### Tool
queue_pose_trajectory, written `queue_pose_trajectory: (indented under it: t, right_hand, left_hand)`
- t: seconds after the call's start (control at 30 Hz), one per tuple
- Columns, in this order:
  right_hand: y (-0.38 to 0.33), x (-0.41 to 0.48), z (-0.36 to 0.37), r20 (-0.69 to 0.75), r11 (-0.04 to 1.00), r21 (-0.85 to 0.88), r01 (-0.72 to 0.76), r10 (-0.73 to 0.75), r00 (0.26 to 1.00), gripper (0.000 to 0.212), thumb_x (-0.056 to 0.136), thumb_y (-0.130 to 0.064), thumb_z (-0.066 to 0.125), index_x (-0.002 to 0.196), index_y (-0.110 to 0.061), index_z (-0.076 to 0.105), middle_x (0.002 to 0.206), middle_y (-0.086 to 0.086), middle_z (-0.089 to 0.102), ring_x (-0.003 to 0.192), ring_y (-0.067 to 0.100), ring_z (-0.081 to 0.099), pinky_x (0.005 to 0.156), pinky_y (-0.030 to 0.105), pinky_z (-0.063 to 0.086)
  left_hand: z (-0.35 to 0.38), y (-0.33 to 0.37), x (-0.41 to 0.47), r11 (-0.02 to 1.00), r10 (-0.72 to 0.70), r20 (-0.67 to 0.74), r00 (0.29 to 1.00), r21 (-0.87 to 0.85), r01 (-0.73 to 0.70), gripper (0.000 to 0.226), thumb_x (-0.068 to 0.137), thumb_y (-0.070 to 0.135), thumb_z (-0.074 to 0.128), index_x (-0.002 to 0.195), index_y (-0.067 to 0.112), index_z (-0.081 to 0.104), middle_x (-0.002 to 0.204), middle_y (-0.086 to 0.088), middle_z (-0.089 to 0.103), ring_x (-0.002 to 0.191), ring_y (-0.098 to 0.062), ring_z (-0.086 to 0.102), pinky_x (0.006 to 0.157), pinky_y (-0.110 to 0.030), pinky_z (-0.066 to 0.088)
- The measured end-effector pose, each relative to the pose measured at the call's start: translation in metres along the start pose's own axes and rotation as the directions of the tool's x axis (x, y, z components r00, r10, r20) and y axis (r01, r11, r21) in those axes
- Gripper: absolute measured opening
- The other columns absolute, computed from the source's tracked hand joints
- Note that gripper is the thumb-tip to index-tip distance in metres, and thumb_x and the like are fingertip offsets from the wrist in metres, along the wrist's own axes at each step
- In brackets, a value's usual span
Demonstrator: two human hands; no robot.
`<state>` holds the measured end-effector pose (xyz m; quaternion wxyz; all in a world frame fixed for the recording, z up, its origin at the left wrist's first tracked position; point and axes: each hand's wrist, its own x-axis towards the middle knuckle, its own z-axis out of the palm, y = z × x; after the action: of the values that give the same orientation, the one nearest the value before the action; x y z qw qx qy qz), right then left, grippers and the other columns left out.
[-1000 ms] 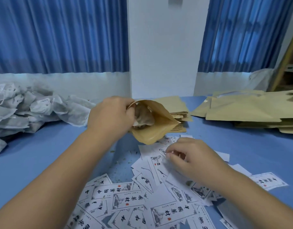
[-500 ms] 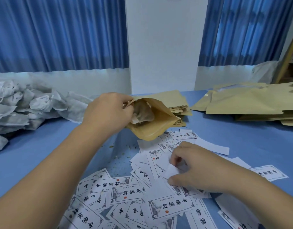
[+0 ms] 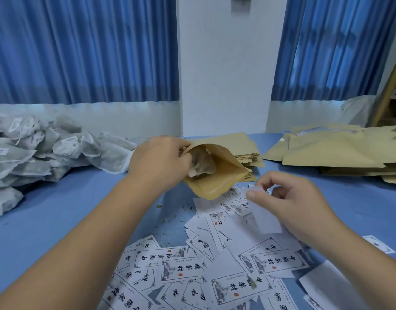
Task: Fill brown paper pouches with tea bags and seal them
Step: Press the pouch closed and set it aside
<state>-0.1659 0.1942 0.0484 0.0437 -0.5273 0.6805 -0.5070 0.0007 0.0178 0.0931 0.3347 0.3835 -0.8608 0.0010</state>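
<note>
Far left lay heaped tea bags (image 3: 36, 157). The left hand (image 3: 161, 162) gripped the open brown pouch (image 3: 217, 175) by its rim, above the table (image 3: 58, 220). Holding that mouth wide would let the slip (image 3: 265, 217) pinched in the right hand (image 3: 291, 204) drop in cleanly. Inside were probably tea bags, but their count was hidden.

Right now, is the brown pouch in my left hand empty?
No, the brown pouch that the left hand holds open shows a tea bag inside its mouth.
</note>
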Motion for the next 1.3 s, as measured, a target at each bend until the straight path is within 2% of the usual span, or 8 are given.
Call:
queue_pose_trajectory:
  t: [0.13, 0.23, 0.37, 0.57, 0.73, 0.83, 1.13, 1.3]
  right_hand:
    - [-0.014, 0.002, 0.006, -0.137, 0.994, 0.016, 0.107, -0.104, 0.985, 0.015, 0.079, -0.019, 0.073, 0.072, -0.026, 0.062, 0.062, -0.004, 0.060, 0.062, 0.018, 0.062, 0.061, 0.041, 0.052]
    - [-0.030, 0.007, 0.017, -0.158, 0.930, -0.208, 0.304, -0.338, 0.928, 0.022, 0.080, -0.005, 0.070, 0.072, -0.022, 0.059, 0.071, -0.007, 0.059, 0.071, 0.012, 0.059, 0.065, 0.031, 0.050]
    - [-0.047, 0.016, 0.036, 0.060, 0.752, -0.468, 0.464, -0.497, 0.866, 0.011, 0.082, -0.004, 0.065, 0.080, -0.011, 0.058, 0.078, 0.000, 0.056, 0.068, 0.022, 0.055, 0.056, 0.037, 0.045]
    - [-0.045, 0.046, 0.059, 0.312, 0.592, -0.709, 0.382, -0.222, 0.924, 0.022, 0.085, -0.005, 0.051, 0.098, -0.023, 0.054, 0.073, -0.006, 0.031, 0.073, 0.022, 0.039, 0.045, 0.027, 0.017]
    - [-0.044, 0.066, 0.068, 0.407, 0.633, -0.668, 0.392, -0.130, 0.904, 0.033, 0.079, -0.005, 0.046, 0.062, -0.023, 0.024, 0.061, -0.004, 0.036, 0.058, 0.023, 0.044, 0.044, 0.025, 0.020]
    - [-0.046, 0.070, 0.077, 0.392, 0.682, -0.633, 0.366, -0.125, 0.911, 0.036, 0.083, -0.017, 0.049, 0.059, -0.026, 0.023, 0.056, -0.006, 0.036, 0.049, 0.014, 0.038, 0.045, 0.024, 0.020]
    - [-0.061, 0.062, 0.074, 0.374, 0.428, -0.800, 0.420, -0.191, 0.907, 0.032, 0.091, -0.023, 0.048, 0.064, -0.021, 0.030, 0.064, -0.003, 0.031, 0.064, 0.021, 0.036, 0.047, 0.026, 0.013]
    - [-0.065, 0.068, 0.077, 0.470, 0.622, -0.664, 0.415, -0.085, 0.879, 0.039, 0.091, -0.018, 0.047, 0.055, -0.020, 0.032, 0.057, 0.001, 0.035, 0.053, 0.022, 0.036, 0.046, 0.027, 0.023]
  left_hand:
    - [-0.001, 0.001, 0.000, 0.999, -0.003, -0.026, 1.000, -0.043, 0.002, 0.019, 0.084, 0.027, 0.048, 0.078, 0.018, 0.064, 0.063, 0.002, 0.059, 0.065, -0.018, 0.054, 0.051, -0.029, 0.039]
    - [0.000, 0.001, 0.000, 0.991, 0.003, -0.037, 0.999, -0.132, -0.008, 0.023, 0.087, 0.026, 0.048, 0.071, 0.014, 0.058, 0.061, 0.000, 0.056, 0.066, -0.021, 0.054, 0.054, -0.035, 0.044]
    - [0.001, 0.003, 0.000, 0.978, 0.057, -0.027, 0.998, -0.197, -0.062, 0.024, 0.091, 0.022, 0.047, 0.071, 0.012, 0.055, 0.062, -0.002, 0.054, 0.068, -0.024, 0.053, 0.060, -0.042, 0.047]
    - [-0.001, 0.003, -0.001, 0.966, 0.104, -0.032, 0.994, -0.235, -0.109, 0.030, 0.095, 0.021, 0.044, 0.066, 0.014, 0.046, 0.067, -0.002, 0.050, 0.072, -0.024, 0.050, 0.062, -0.039, 0.043]
    - [0.000, 0.006, 0.000, 0.973, 0.090, -0.018, 0.996, -0.211, -0.092, 0.027, 0.098, 0.025, 0.042, 0.088, 0.010, 0.062, 0.085, -0.005, 0.058, 0.088, -0.026, 0.053, 0.076, -0.040, 0.045]
    - [0.002, 0.006, 0.001, 0.977, 0.067, -0.032, 0.997, -0.198, -0.072, 0.030, 0.100, 0.024, 0.040, 0.107, 0.009, 0.065, 0.102, -0.006, 0.062, 0.097, -0.026, 0.055, 0.085, -0.039, 0.045]
    - [0.000, 0.012, 0.001, 0.987, 0.051, -0.055, 0.997, -0.152, -0.059, 0.028, 0.101, 0.021, 0.037, 0.096, 0.009, 0.062, 0.095, -0.005, 0.058, 0.090, -0.025, 0.054, 0.079, -0.041, 0.047]
    - [-0.004, 0.014, -0.001, 0.984, 0.038, -0.069, 0.997, -0.171, -0.050, 0.030, 0.100, 0.022, 0.037, 0.101, 0.010, 0.064, 0.099, -0.006, 0.060, 0.094, -0.027, 0.055, 0.083, -0.043, 0.047]
